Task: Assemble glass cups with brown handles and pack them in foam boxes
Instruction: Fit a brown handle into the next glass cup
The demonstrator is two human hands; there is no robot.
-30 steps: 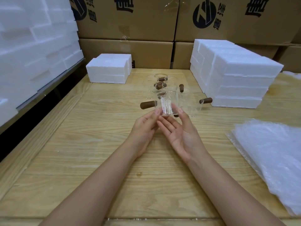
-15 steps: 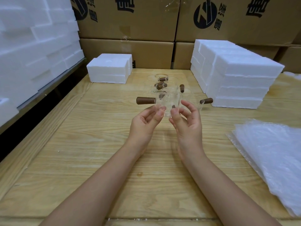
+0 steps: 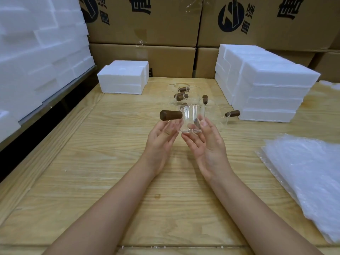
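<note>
Both my hands hold one clear glass cup (image 3: 189,118) upright above the wooden table (image 3: 114,162). Its brown handle (image 3: 170,115) sticks out to the left. My left hand (image 3: 161,142) touches the cup's left side under the handle, and my right hand (image 3: 207,144) supports its right side and base with spread fingers. Behind it stand several more glass cups with brown handles (image 3: 181,95), one with its handle (image 3: 232,113) pointing right.
A small foam box (image 3: 123,79) sits at the back left and a tall stack of foam boxes (image 3: 266,85) at the back right. Foam pieces (image 3: 36,52) pile up on the left. Bubble wrap sheets (image 3: 309,173) lie on the right. Cardboard cartons (image 3: 147,21) line the back.
The cup has been turned and raised between my hands; its handle now points left and a little toward me, and my right fingers have spread along the cup's side.
</note>
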